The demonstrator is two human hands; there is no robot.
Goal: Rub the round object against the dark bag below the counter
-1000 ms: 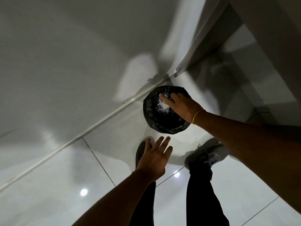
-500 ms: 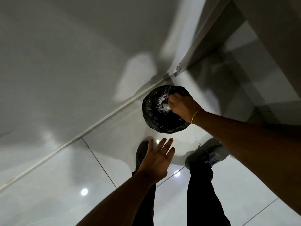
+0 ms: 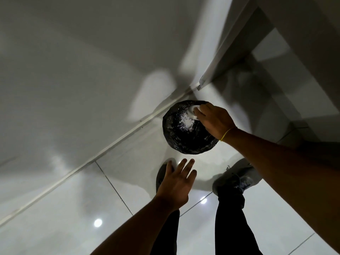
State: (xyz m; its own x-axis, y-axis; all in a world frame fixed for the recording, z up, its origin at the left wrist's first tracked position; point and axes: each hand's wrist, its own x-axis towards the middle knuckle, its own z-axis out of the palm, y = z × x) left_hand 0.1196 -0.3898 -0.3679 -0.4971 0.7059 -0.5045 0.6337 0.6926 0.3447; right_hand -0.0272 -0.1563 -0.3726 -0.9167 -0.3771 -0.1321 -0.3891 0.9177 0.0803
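While the left hand [image 3: 176, 183] hovers with fingers spread and holding nothing above the glossy tiled floor [image 3: 77, 205], the black-lined bin [image 3: 185, 137] sits just beyond it by the wall's baseboard [image 3: 103, 153], and the right hand [image 3: 214, 120] pinches a white wad [image 3: 193, 110] over the bin's far rim.

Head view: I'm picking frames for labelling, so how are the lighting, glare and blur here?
Head view: dim overall; round glare spots on the glossy floor tiles; wide-angle bending of the wall edge; the right hand over the black bin bag is slightly blurred; the left hand is sharper.
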